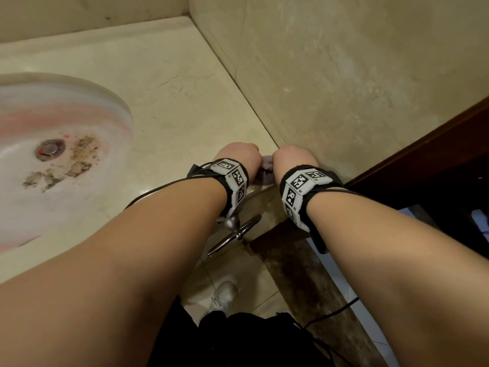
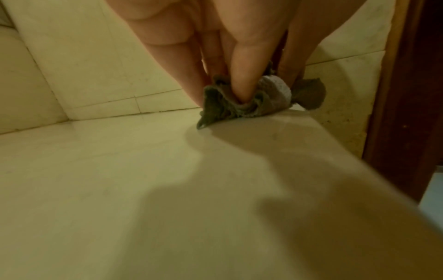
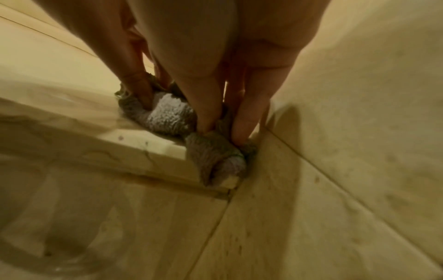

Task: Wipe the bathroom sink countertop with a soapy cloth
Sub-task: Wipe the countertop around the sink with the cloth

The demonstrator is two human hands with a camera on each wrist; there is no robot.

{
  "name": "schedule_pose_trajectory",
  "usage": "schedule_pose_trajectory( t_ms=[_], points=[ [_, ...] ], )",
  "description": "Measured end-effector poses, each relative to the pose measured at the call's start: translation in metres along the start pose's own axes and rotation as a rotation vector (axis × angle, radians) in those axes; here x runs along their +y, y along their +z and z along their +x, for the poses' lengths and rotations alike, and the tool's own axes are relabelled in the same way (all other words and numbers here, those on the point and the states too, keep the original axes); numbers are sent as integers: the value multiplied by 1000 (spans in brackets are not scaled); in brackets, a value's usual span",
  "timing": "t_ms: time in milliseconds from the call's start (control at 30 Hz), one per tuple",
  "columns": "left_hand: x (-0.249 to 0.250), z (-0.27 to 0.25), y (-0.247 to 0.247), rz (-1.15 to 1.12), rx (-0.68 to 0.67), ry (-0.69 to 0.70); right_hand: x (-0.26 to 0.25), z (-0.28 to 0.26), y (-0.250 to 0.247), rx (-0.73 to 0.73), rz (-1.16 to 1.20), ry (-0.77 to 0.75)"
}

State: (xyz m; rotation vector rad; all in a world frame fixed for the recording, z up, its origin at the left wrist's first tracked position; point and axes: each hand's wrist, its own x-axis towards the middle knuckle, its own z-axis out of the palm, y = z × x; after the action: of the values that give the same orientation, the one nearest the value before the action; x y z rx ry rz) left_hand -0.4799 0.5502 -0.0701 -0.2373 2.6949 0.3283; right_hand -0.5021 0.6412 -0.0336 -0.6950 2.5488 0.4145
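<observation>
- Spanning most of the head view, the countertop (image 1: 169, 102) shows no clear streaks or suds, so how much has been wiped cannot be read; I judge the broad stretch beside and behind the basin is probably still to do.
- Sunk into its left part, the sink (image 1: 53, 154) carries brown grime near the drain (image 1: 49, 149); the basin itself lies outside the task as worded.
- Rising at the right, the tiled wall (image 1: 344, 75) meets the counter in a seam, and both hands work at the front end of that seam.
- The left hand (image 1: 238, 157) pinches the cloth, its thumb and fingertips (image 2: 242, 94) digging into the folds.
- The right hand (image 1: 293, 157) does the same just beside the wall, fingertips (image 3: 239, 136) pressing a fold down.
- Smallest, the cloth (image 2: 249, 102) sits bunched at the counter's front right corner, one end hanging over the edge; a pale patch on it may be soap, though I cannot be sure.
- Judging by this, the wiping is at the corner only, with the task well short of finished.
</observation>
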Motion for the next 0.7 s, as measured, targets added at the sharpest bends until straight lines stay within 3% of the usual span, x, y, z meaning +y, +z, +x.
schedule_pose_trajectory(
  t_ms=[567, 700],
  points=[
    [-41, 42, -23, 88, 10, -51, -18, 41, -30, 1, 148, 33],
    [-50, 51, -24, 104, -17, -116, -24, 53, -36, -24, 165, 41]
  ],
)
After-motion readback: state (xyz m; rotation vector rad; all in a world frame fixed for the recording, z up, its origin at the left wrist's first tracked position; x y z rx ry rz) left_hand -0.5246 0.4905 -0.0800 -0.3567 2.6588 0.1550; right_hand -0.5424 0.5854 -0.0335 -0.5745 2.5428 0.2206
